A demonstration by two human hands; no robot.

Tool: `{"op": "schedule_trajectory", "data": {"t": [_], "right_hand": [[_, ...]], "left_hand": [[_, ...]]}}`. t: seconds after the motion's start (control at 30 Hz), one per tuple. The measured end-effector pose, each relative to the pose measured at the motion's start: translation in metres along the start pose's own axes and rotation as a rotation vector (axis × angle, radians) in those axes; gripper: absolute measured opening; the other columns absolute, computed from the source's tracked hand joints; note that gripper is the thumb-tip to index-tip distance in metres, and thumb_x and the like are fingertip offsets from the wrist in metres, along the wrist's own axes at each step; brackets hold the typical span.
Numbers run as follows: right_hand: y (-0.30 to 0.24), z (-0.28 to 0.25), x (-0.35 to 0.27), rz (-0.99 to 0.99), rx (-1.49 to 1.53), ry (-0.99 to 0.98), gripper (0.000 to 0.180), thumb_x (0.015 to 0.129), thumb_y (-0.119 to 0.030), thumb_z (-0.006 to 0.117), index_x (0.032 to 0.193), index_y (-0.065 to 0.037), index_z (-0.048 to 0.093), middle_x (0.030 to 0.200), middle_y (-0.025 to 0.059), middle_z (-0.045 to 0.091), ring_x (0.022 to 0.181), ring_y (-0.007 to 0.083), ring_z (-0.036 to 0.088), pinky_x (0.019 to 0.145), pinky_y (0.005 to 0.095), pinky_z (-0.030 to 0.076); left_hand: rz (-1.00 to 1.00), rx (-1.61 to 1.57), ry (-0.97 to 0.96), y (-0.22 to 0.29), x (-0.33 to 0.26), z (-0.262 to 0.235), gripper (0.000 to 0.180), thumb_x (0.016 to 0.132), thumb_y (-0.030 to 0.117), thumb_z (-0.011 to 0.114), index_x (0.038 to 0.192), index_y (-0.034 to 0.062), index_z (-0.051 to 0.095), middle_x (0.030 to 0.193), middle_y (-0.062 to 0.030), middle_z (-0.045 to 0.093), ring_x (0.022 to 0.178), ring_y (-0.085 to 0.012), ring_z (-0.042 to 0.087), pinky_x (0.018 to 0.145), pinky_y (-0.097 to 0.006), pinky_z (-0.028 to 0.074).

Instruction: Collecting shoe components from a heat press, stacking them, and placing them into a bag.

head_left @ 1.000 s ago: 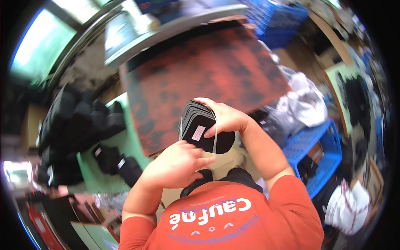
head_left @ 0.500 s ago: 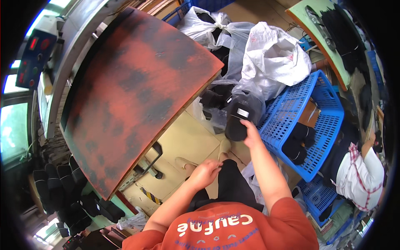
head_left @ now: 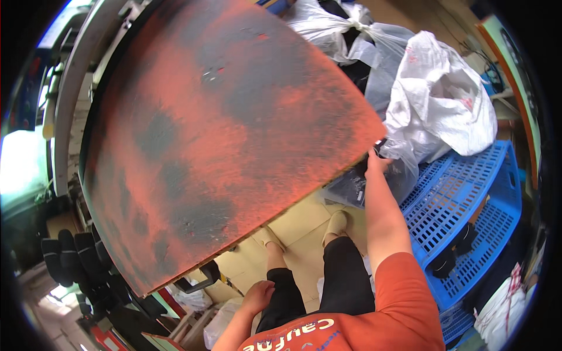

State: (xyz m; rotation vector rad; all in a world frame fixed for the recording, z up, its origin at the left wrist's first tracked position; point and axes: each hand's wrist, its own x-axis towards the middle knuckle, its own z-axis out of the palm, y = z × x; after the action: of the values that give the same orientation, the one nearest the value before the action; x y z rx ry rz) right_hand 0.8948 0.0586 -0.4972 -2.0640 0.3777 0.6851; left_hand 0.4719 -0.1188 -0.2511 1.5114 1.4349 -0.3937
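Change: right hand [head_left: 377, 164] has moved from the crate to the clear bag [head_left: 374, 181] under the tabletop [head_left: 222, 134] edge, grip unclear | left hand [head_left: 259, 294] rests loose on thigh | Count: 1 blue crate [head_left: 462, 199], 2 white sacks [head_left: 439, 99].

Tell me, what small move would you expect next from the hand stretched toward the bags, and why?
Probably the right hand closes on something in the clear plastic bag and draws it back. It is at the bag's mouth beside the worn red table, while the left hand rests on the thigh. What the fingers hold is hidden.

Workshop: worn worktable [head_left: 222, 134], blue crates [head_left: 468, 199], sacks [head_left: 439, 105]
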Motion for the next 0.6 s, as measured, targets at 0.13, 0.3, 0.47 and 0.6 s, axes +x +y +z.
{"op": "schedule_trajectory", "data": {"t": [0.13,0.3,0.47,0.6], "right_hand": [[0.021,-0.013,0.044,-0.216,0.151,-0.204,0.115,0.062,-0.027,0.081,0.140,0.005,0.003,0.144,0.0227,0.017,0.134,0.0300,0.020,0.110,0.0375,0.018],[0.004,-0.049,-0.059,-0.179,-0.006,-0.413,0.058,0.076,-0.009,0.068,0.123,0.001,0.036,0.116,0.0159,0.050,0.089,0.0249,0.058,0.066,0.0332,0.053],[0.037,-0.101,-0.137,0.026,-0.372,-1.015,0.013,0.085,-0.021,0.054,0.096,-0.015,0.052,0.069,-0.0017,0.046,0.059,0.0097,0.048,0.048,0.0238,0.037],[0.014,-0.127,-0.383,-0.302,-0.921,-1.420,0.024,0.085,-0.010,0.058,0.108,-0.005,0.057,0.104,0.0053,0.060,0.098,0.0143,0.055,0.088,0.0277,0.041]], "left_hand": [[0.108,-0.072,0.007,0.012,0.007,0.010,0.021,0.082,0.017,0.056,0.096,0.0016,0.061,0.095,-0.0175,0.062,0.092,-0.0348,0.058,0.080,-0.040,0.046],[0.146,-0.084,-0.005,0.013,-0.014,-0.005,0.022,0.081,0.013,0.057,0.099,-0.0006,0.058,0.095,-0.0175,0.059,0.094,-0.0351,0.055,0.081,-0.041,0.044],[0.461,-0.240,0.501,0.022,-0.089,-0.093,0.017,0.078,0.008,0.062,0.095,0.0023,0.060,0.090,-0.0141,0.060,0.085,-0.0310,0.058,0.073,-0.038,0.047],[0.245,-0.121,1.535,-0.045,-0.173,-0.176,0.011,0.076,-0.003,0.060,0.085,0.0023,0.057,0.078,-0.0102,0.058,0.068,-0.0223,0.056,0.064,-0.032,0.046]]}}
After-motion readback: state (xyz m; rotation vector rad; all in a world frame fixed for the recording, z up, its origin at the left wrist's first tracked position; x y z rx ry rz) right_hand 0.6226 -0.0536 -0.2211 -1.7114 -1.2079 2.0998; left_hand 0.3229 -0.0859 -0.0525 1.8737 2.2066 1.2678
